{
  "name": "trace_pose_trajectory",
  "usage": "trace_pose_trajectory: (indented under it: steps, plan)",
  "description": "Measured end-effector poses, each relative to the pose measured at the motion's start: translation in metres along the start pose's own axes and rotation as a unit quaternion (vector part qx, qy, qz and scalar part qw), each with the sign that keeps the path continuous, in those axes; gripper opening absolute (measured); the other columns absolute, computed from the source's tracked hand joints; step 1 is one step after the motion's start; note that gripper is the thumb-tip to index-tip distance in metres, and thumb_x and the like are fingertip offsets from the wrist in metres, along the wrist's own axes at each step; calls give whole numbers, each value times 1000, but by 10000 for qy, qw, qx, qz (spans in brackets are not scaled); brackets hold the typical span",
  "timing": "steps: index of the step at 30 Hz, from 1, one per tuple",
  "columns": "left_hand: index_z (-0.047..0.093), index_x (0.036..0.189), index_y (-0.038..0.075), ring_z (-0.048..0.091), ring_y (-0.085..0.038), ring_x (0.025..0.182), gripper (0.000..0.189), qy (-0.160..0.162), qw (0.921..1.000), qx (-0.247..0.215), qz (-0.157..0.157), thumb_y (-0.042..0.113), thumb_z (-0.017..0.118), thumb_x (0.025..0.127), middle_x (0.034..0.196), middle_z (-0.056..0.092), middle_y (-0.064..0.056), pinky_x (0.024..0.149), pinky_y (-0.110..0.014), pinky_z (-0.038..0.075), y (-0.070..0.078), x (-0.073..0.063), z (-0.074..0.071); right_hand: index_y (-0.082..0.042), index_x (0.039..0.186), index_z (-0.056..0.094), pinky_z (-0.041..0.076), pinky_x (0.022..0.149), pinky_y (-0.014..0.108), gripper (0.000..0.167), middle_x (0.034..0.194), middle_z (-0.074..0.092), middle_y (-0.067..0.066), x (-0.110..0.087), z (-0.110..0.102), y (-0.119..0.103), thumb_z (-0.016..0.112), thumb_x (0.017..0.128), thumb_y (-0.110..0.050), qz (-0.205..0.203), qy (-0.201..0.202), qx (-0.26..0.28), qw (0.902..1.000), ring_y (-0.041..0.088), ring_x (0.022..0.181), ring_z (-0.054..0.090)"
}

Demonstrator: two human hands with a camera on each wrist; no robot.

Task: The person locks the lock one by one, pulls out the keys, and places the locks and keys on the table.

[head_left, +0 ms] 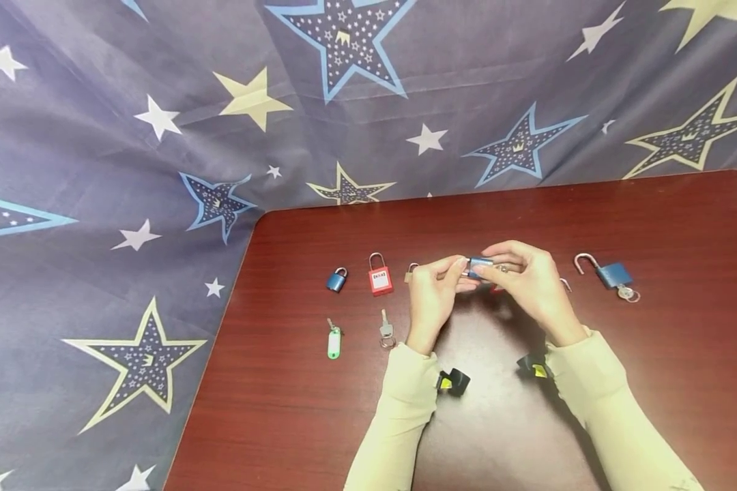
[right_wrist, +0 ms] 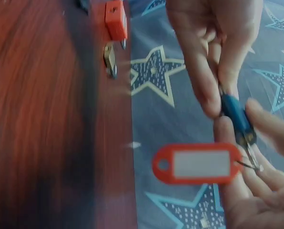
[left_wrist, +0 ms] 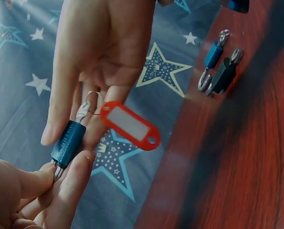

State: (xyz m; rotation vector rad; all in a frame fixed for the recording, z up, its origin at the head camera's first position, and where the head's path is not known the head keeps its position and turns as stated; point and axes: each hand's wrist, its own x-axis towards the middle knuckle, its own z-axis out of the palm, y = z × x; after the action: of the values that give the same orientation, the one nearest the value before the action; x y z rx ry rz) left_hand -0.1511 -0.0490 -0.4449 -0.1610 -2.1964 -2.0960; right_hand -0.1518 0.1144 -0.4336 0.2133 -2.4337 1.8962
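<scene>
Pinching the silver shackle [left_wrist: 59,172] of a small blue metal padlock [head_left: 480,262] with the left hand [head_left: 432,293], gripping its body between thumb and fingers of the right hand [head_left: 531,283], above a glossy dark red wood-grain table [head_left: 282,409]. Has a silver key [right_wrist: 249,151] at the keyhole end; cannot tell how far inserted. Linked by a thin ring [right_wrist: 247,165] to a flat red plastic tag frame [right_wrist: 199,181] with a white label [right_wrist: 201,163] inside. Left of the hands, can see a green plastic tag frame [head_left: 334,355] containing a white insert [head_left: 334,342]; right, a second blue padlock [head_left: 614,275] with unlatched shackle and keys [head_left: 626,294] at its base.
</scene>
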Motion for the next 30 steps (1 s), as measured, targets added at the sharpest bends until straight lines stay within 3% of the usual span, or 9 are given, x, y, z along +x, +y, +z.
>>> trace_pose_trajectory:
  steps: [6, 10, 16, 20, 23, 25, 30]
  plan:
    - [72, 103, -10, 73, -37, 70, 20, 124, 9997, -177, -104, 7, 64, 96, 86, 72, -27, 64, -40, 61, -2, 3, -5, 5, 110, 67, 52, 50, 24, 32, 82, 75, 13, 3, -10, 2, 70, 94, -22, 419, -765, -145, 9961, 12, 66, 71]
    - [72, 101, -10, 73, -40, 72, 19, 213, 9987, -427, -151, 6, 66, 95, 86, 73, -27, 66, -44, 61, -3, 5, -6, 8, 108, 68, 52, 49, 25, 31, 77, 73, 14, 5, -12, 3, 65, 97, -21, 504, -1168, -135, 9918, 19, 62, 69]
    - [72, 103, -9, 70, -48, 78, 19, 459, 9946, -800, -465, 7, 69, 93, 88, 73, -27, 71, -51, 59, -3, 6, -7, 7, 107, 70, 51, 48, 25, 27, 78, 72, 13, 1, -14, 4, 61, 100, -17, 502, -1478, -168, 9876, 14, 59, 65]
    - [72, 108, -7, 75, -30, 80, 24, 403, 9936, -693, -801, 3, 75, 86, 92, 74, -24, 76, -45, 60, -2, 6, -8, 7, 103, 71, 53, 50, 24, 28, 80, 73, 14, 0, -12, 3, 61, 100, -18, 462, -1623, -215, 9854, 16, 62, 67]
    - [72, 110, -5, 73, -15, 80, 30, 315, 9943, -517, -883, 0, 78, 81, 96, 74, -22, 78, -37, 61, -2, 5, -8, 5, 102, 73, 52, 52, 23, 27, 79, 74, 13, 0, -12, 3, 61, 100, -20, 377, -1638, -524, 9844, 15, 61, 68]
    - [72, 111, -4, 72, -11, 81, 30, 266, 9945, -503, -877, 0, 77, 82, 99, 74, -22, 79, -36, 60, -2, 5, -8, 3, 103, 75, 53, 56, 23, 27, 81, 76, 11, 0, -12, 3, 61, 100, -20, 295, -1689, -768, 9822, 14, 62, 68]
    - [71, 111, -6, 71, -12, 82, 26, 267, 9947, -583, -801, -3, 73, 85, 102, 73, -24, 84, -49, 58, -5, 6, -7, 3, 105, 74, 59, 63, 33, 25, 85, 77, 8, 0, -7, 5, 62, 99, -19, 259, -1852, -969, 9776, 16, 65, 70]
